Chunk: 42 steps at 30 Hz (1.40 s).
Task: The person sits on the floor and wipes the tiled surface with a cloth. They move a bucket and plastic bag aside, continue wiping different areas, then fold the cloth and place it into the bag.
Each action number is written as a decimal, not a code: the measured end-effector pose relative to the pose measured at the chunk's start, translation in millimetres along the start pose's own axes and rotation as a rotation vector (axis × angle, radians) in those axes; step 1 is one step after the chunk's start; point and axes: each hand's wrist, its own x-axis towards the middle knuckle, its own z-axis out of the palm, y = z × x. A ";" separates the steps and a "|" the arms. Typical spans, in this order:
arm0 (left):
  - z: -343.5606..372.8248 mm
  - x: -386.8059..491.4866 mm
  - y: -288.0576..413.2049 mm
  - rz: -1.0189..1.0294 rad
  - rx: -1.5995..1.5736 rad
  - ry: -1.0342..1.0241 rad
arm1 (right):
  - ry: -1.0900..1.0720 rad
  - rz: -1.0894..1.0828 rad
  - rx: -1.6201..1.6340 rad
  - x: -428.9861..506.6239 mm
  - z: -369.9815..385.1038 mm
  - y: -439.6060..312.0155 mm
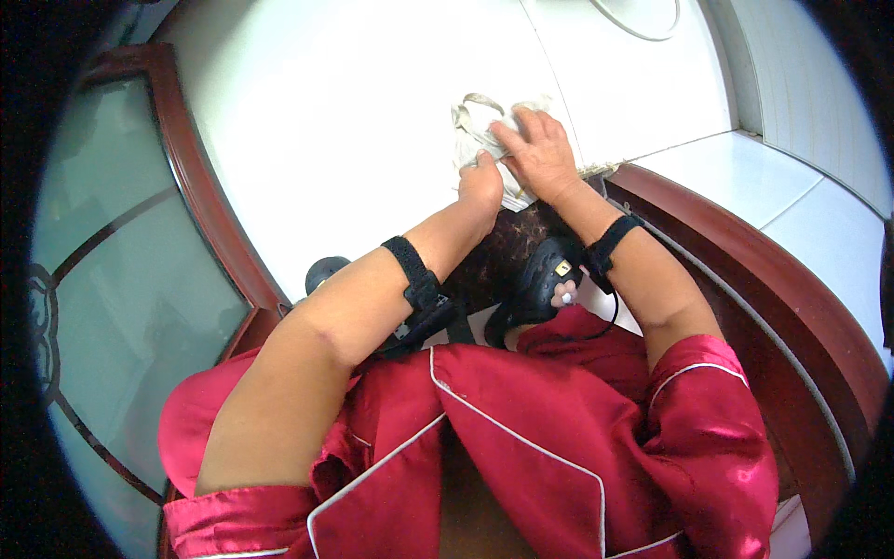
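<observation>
A crumpled white cloth is bunched low over the floor, just past a dark marbled threshold strip. Its folds stand up at the far left, where a greyish edge curls over. My left hand grips the near side of it, thumb on top and the other fingers mostly hidden. From the right, my right hand holds the cloth with bent fingers over its upper part. Both hands are close together, and the cloth beneath them is partly covered.
A red-brown door with frosted glass stands at the left. On the right runs a red-brown wooden frame beside pale tiles. Below the hands is a black clog with a flower charm. A pale hose or cable curves at the top.
</observation>
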 end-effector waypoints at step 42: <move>-67.7 -6.1 153.7 0.885 0.939 0.177 | -0.112 0.278 0.754 95.0 -59.8 36.7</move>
